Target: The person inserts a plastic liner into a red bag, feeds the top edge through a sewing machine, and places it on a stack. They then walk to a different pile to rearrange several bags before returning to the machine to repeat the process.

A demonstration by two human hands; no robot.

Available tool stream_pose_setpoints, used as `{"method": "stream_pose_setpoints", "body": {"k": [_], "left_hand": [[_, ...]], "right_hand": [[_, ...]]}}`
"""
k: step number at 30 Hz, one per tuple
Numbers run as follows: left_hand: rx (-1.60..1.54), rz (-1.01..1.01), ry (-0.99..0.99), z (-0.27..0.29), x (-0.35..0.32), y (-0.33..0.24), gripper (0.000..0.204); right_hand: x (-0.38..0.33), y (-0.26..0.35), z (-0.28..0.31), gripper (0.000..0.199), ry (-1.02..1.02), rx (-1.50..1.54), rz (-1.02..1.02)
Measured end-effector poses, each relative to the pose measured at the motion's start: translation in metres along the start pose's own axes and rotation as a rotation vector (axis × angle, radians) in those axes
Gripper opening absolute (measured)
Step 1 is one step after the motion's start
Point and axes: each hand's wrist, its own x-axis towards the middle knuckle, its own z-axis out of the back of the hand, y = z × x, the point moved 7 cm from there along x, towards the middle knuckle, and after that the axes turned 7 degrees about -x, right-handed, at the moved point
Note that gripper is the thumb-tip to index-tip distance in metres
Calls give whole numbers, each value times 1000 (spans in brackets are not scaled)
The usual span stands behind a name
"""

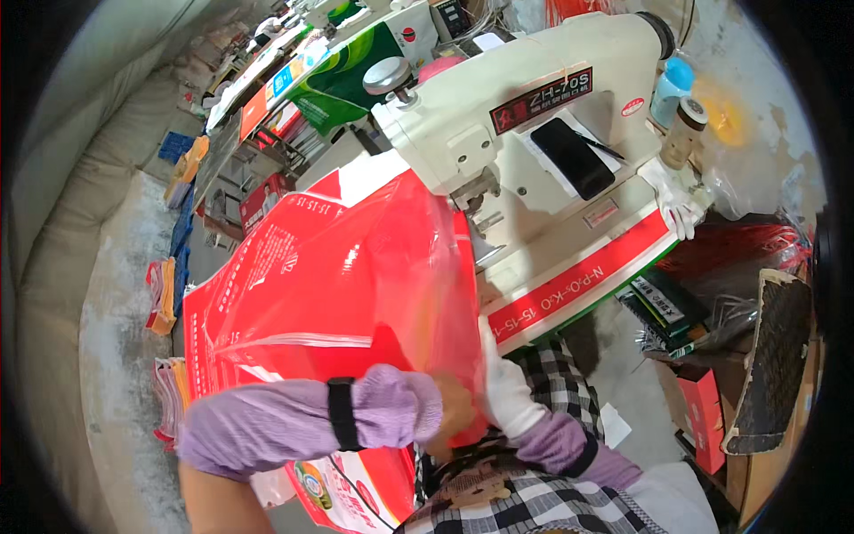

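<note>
Left hand: our left hand [455,405] sits behind the translucent film at the red bag's lower edge; we see it only as a blurred shape, so we cannot tell whether its fingers are spread or pinched.
Right hand: our right hand [505,378], in a white glove, lies against the bag's right edge beside the left hand; we cannot tell its grip.
Sleeves: we wear lilac sleeve covers [267,425], with a black band on the left forearm.
Red bag: the large red printed bag [329,276] is raised between us and the machine, its upper right corner near the needle area.
Sewing machine: the cream industrial sewing machine [525,98] stands just behind the bag, on a table.
Phone: a black phone [574,157] lies on the machine bed.
Spare glove: a white glove [678,203] rests at the table's right end.
Stacks: further printed bags [165,294] lie piled on the floor to our left.
</note>
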Motion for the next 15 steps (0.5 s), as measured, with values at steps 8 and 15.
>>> {"method": "stream_pose_setpoints", "body": {"k": [8, 15], "left_hand": [[-73, 13, 25, 70, -51, 37, 22], [-226, -93, -75, 110, -24, 24, 52]], "right_hand": [[119, 23, 35, 73, -321, -887, 171], [160, 13, 15, 72, -434, -1074, 150]]}}
